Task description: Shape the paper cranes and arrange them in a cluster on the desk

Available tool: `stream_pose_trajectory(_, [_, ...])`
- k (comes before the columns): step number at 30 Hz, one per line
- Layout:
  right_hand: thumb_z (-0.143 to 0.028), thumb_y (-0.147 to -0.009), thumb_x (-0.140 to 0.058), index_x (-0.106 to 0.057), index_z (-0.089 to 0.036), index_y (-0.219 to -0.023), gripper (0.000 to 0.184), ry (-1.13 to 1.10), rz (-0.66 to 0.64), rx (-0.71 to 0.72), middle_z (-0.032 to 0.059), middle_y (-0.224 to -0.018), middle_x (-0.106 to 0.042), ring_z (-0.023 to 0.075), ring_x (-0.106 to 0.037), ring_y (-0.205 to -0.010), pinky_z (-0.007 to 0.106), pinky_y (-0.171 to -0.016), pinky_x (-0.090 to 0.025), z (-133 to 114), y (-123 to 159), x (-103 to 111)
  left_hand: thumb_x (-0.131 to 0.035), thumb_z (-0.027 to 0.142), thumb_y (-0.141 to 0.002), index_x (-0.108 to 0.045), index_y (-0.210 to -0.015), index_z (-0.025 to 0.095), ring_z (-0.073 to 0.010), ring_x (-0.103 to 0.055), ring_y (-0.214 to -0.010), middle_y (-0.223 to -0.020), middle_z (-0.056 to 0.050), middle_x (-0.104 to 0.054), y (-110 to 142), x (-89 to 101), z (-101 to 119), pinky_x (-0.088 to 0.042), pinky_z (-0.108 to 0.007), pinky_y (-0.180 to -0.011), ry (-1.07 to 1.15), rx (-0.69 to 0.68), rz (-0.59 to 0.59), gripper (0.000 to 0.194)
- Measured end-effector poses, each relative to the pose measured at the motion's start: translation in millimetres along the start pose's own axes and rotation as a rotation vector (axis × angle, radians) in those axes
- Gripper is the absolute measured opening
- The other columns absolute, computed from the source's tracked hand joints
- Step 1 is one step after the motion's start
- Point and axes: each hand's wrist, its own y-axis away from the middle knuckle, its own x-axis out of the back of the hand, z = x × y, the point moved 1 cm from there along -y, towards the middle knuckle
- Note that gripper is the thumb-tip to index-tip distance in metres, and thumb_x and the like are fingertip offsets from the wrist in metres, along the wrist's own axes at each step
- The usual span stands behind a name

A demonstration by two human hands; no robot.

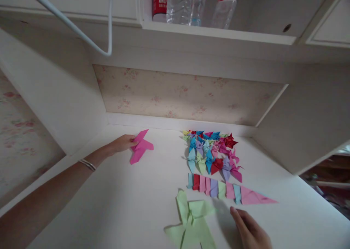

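Paper (141,147), pink, juts from left fingers (131,143).

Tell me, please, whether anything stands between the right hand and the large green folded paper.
Nothing visible does: only a shadowed stretch of the white tabletop lies between the right hand and the green folded paper. The row of small folded papers sits farther back, beyond that gap.

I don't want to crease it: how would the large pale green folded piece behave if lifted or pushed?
The pale green piece looks like thin paper, so it is probably light. Its broad flaps splay outward, so they might bend if gripped. Lying mostly flat on the white surface, it would likely slide, not roll.
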Motion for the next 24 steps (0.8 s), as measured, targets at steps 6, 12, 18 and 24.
stream_pose_trajectory(6, [-0.057, -0.079, -0.053, -0.069, -0.016, -0.09, 0.045, -0.106, -0.009, 0.055, 0.0003, -0.071, -0.065, 0.0193, -0.057, -0.072, 0.024, -0.066, -0.042, -8, 9, -3, -0.064, 0.04, -0.07, -0.067, -0.088, 0.015, -0.0203, -0.063, -0.072, -0.081, -0.005, -0.07, 51, -49.1, 96, -0.045, -0.027, -0.064, 0.178, -0.256, -0.289, 0.031])
stream_pose_trajectory(12, [-0.055, -0.077, -0.058, -0.066, -0.015, -0.079, 0.041, -0.274, 0.11, 0.054, -0.0042, -0.056, -0.05, 0.0131, -0.044, -0.056, 0.023, -0.053, -0.033, -1, 14, 1, -0.057, 0.033, -0.076, -0.069, -0.079, 0.016, -0.0126, -0.056, -0.061, -0.07, 0.0, -0.066, 99, -125.5, 186, -0.037, -0.021, -0.055, -0.002, -0.511, -0.608, 0.022])
stream_pose_trajectory(18, [-0.053, -0.073, -0.064, -0.06, -0.016, -0.073, 0.038, -0.632, 0.206, -0.038, -0.0068, -0.052, -0.04, 0.0093, -0.033, -0.048, 0.021, -0.044, -0.026, 9, 13, 6, -0.068, 0.035, -0.065, -0.071, -0.091, 0.022, -0.0151, -0.056, -0.063, -0.077, -0.001, -0.068, 105, -210.0, 222, -0.035, -0.023, -0.049, -0.326, -0.641, -0.758, 0.03])
stream_pose_trajectory(24, [-0.044, -0.073, -0.07, -0.058, -0.016, -0.079, 0.031, -0.935, 0.308, -0.11, -0.0077, -0.057, -0.039, 0.0067, -0.029, -0.047, 0.019, -0.041, -0.026, 12, 9, 11, -0.068, 0.028, -0.056, -0.072, -0.087, 0.027, -0.02, -0.06, -0.065, -0.078, -0.003, -0.07, 99, -268.8, 208, -0.037, -0.026, -0.046, -0.465, -0.636, -0.736, 0.031])
